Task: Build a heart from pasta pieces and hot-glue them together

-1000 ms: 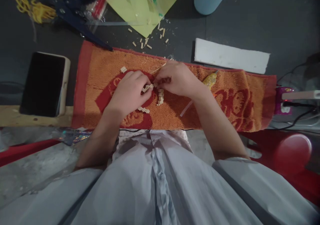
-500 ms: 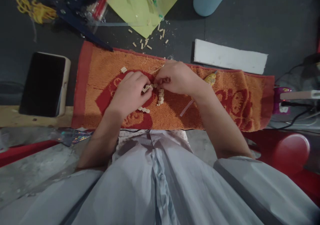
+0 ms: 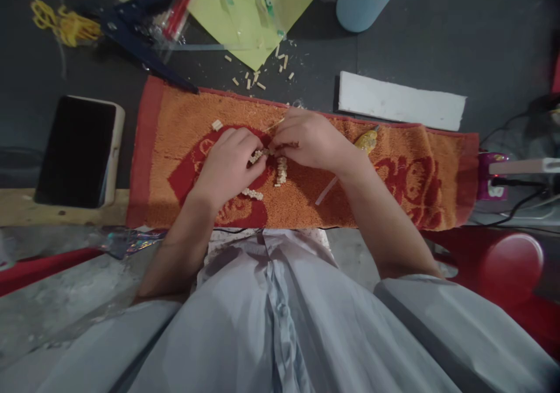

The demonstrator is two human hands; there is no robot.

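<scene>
Pinching strip [image 3: 255, 157], L hand [image 3: 231, 161], unchgd

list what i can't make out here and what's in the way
Head view: pale strip, full length unclear, partly covered by the left hand.
Head view: right hand, its grip too small and shadowed to read.
Head view: yellow object, lower end behind the right forearm.
Head view: blue container, top cut off by the picture's edge.

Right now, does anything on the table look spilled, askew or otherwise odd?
Small pale pieces lie scattered, pointing every way, on the dark tabletop between the green paper and the orange towel, unlike the tidy row near the right hand. The towel's right part is also wrinkled.
</scene>
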